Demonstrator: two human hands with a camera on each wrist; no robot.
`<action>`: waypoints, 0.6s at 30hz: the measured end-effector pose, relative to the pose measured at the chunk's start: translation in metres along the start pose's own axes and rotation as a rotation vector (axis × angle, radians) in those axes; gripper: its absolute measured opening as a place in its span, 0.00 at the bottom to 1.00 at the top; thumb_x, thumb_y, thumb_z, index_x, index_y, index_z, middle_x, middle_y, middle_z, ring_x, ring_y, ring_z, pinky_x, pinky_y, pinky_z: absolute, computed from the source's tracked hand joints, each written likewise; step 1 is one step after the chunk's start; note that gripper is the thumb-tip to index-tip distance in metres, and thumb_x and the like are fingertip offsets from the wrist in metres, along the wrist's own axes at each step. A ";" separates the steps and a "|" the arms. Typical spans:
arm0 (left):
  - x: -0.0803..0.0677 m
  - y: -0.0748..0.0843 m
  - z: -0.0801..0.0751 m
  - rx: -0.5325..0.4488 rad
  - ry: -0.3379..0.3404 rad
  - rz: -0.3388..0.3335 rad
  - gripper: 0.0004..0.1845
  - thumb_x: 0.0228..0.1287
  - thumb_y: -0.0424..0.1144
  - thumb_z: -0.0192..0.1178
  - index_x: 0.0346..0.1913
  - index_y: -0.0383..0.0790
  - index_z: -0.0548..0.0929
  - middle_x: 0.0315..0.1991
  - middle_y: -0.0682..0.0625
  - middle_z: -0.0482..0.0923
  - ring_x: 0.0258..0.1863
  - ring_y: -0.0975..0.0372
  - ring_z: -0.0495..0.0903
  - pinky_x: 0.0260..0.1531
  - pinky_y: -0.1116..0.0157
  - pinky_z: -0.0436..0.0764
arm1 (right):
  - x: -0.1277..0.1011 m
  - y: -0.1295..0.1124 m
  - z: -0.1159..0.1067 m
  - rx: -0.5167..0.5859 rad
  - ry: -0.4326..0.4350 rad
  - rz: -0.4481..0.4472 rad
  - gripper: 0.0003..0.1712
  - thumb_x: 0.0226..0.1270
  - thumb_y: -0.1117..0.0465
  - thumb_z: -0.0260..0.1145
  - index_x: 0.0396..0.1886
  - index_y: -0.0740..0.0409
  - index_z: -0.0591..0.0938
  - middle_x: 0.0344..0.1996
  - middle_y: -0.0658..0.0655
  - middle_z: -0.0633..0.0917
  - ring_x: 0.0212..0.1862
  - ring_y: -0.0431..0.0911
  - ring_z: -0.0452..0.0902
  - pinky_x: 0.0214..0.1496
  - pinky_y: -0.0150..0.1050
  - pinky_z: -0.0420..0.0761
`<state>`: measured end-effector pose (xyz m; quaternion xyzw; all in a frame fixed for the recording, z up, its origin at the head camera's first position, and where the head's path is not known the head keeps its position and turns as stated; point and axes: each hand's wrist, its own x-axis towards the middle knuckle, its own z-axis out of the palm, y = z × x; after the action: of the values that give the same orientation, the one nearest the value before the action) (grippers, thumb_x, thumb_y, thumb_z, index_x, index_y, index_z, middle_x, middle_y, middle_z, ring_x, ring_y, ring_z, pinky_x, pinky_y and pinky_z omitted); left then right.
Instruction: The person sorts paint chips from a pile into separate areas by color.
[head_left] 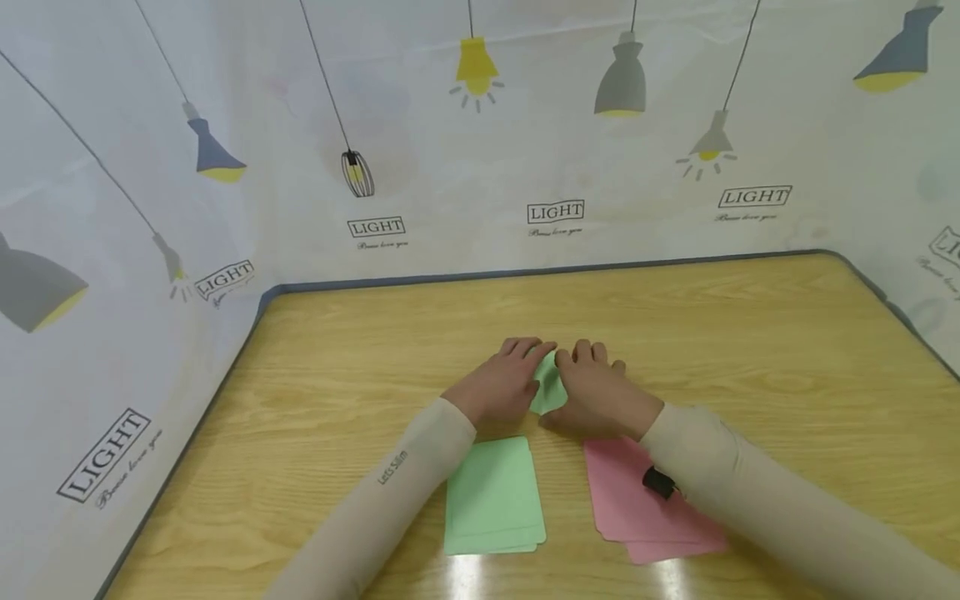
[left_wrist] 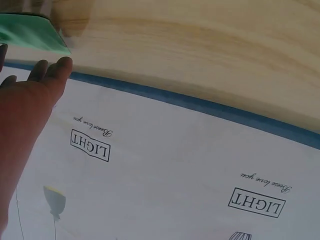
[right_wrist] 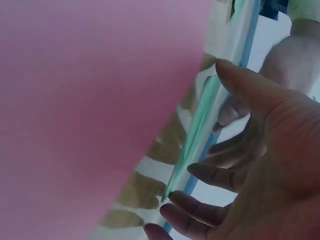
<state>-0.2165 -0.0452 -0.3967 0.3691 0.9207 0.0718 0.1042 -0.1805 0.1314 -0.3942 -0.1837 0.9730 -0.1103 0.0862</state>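
Observation:
A small green paper sheet (head_left: 547, 385) lies on the wooden table (head_left: 750, 333) between my two hands. My left hand (head_left: 501, 385) rests on its left side with straight fingers (left_wrist: 50, 70), and the sheet's green corner (left_wrist: 30, 32) shows just beyond them. My right hand (head_left: 596, 393) covers the sheet's right side. In the right wrist view its thumb and spread fingertips (right_wrist: 185, 207) touch the thin green edge (right_wrist: 200, 125), palm off the paper. Neither hand curls round anything.
A green paper stack (head_left: 495, 496) lies near my left forearm and a pink paper stack (head_left: 648, 500) lies under my right forearm, filling the left of the right wrist view (right_wrist: 90, 100). A white lamp-printed backdrop (head_left: 480, 167) walls the table on three sides.

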 end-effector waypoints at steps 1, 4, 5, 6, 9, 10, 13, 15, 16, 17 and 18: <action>0.000 -0.002 0.000 -0.016 -0.007 -0.011 0.29 0.76 0.36 0.45 0.76 0.41 0.52 0.73 0.46 0.54 0.72 0.54 0.52 0.67 0.59 0.62 | 0.003 -0.001 0.000 0.001 -0.007 0.009 0.54 0.55 0.36 0.69 0.68 0.70 0.64 0.56 0.71 0.67 0.57 0.65 0.61 0.44 0.62 0.70; 0.001 -0.006 0.002 -0.041 -0.026 -0.030 0.30 0.77 0.38 0.46 0.76 0.40 0.53 0.73 0.46 0.54 0.73 0.54 0.51 0.68 0.58 0.60 | 0.013 0.000 -0.003 0.008 -0.030 0.026 0.50 0.55 0.40 0.72 0.67 0.68 0.66 0.56 0.71 0.67 0.57 0.66 0.61 0.47 0.63 0.70; 0.001 -0.007 0.002 -0.043 -0.032 -0.035 0.30 0.77 0.39 0.46 0.76 0.40 0.53 0.73 0.45 0.53 0.73 0.54 0.51 0.68 0.57 0.60 | 0.015 0.001 -0.005 0.007 -0.040 0.025 0.50 0.55 0.40 0.72 0.67 0.68 0.67 0.56 0.71 0.67 0.58 0.66 0.61 0.48 0.63 0.70; 0.001 -0.008 0.002 -0.045 -0.037 -0.039 0.30 0.77 0.40 0.47 0.76 0.39 0.53 0.73 0.45 0.54 0.73 0.54 0.51 0.68 0.57 0.59 | 0.018 0.002 -0.006 0.012 -0.048 0.024 0.49 0.55 0.41 0.73 0.66 0.67 0.67 0.56 0.71 0.67 0.58 0.66 0.60 0.48 0.63 0.70; 0.001 -0.009 0.004 -0.034 -0.047 -0.048 0.30 0.76 0.43 0.48 0.75 0.38 0.55 0.73 0.44 0.53 0.73 0.54 0.50 0.68 0.58 0.59 | 0.023 0.007 -0.005 0.008 -0.046 -0.016 0.46 0.54 0.42 0.74 0.62 0.67 0.69 0.54 0.71 0.67 0.57 0.66 0.61 0.50 0.62 0.71; 0.000 -0.010 0.005 -0.031 -0.049 -0.055 0.31 0.76 0.45 0.49 0.75 0.39 0.56 0.74 0.45 0.53 0.73 0.54 0.50 0.68 0.58 0.59 | 0.024 0.009 -0.005 0.013 -0.042 -0.037 0.45 0.54 0.43 0.74 0.61 0.68 0.69 0.53 0.70 0.67 0.56 0.65 0.62 0.50 0.60 0.72; -0.002 -0.010 0.007 -0.039 -0.052 -0.065 0.33 0.74 0.52 0.51 0.75 0.40 0.58 0.76 0.46 0.49 0.74 0.55 0.46 0.68 0.59 0.59 | 0.024 0.012 -0.003 0.039 -0.011 -0.100 0.42 0.53 0.46 0.74 0.59 0.68 0.70 0.51 0.69 0.66 0.53 0.62 0.63 0.50 0.53 0.75; -0.003 -0.012 0.008 -0.054 -0.053 -0.061 0.36 0.72 0.55 0.52 0.75 0.42 0.58 0.77 0.46 0.45 0.75 0.56 0.43 0.68 0.59 0.58 | 0.023 0.014 -0.004 0.063 0.000 -0.137 0.43 0.52 0.47 0.74 0.59 0.69 0.69 0.52 0.68 0.66 0.53 0.60 0.63 0.50 0.50 0.76; -0.003 -0.013 0.008 -0.066 -0.055 -0.056 0.37 0.71 0.57 0.53 0.75 0.43 0.58 0.77 0.46 0.43 0.76 0.56 0.41 0.68 0.58 0.58 | 0.023 0.014 -0.004 0.072 0.003 -0.155 0.43 0.52 0.48 0.75 0.60 0.69 0.69 0.53 0.67 0.65 0.53 0.59 0.63 0.50 0.49 0.76; -0.003 -0.014 0.009 -0.076 -0.060 -0.048 0.38 0.70 0.58 0.54 0.75 0.43 0.58 0.78 0.46 0.42 0.76 0.56 0.39 0.68 0.58 0.58 | 0.023 0.015 -0.003 0.077 0.005 -0.173 0.43 0.52 0.48 0.75 0.60 0.69 0.69 0.54 0.67 0.65 0.54 0.59 0.63 0.51 0.49 0.76; -0.003 -0.016 0.009 -0.085 -0.064 -0.038 0.39 0.69 0.58 0.55 0.75 0.42 0.58 0.78 0.46 0.41 0.76 0.56 0.38 0.69 0.57 0.57 | 0.023 0.016 -0.003 0.077 0.008 -0.192 0.43 0.52 0.48 0.75 0.61 0.69 0.69 0.56 0.68 0.65 0.56 0.59 0.63 0.51 0.49 0.76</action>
<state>-0.2232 -0.0581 -0.4082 0.3489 0.9199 0.0971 0.1506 -0.2081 0.1379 -0.3980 -0.2723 0.9463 -0.1559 0.0784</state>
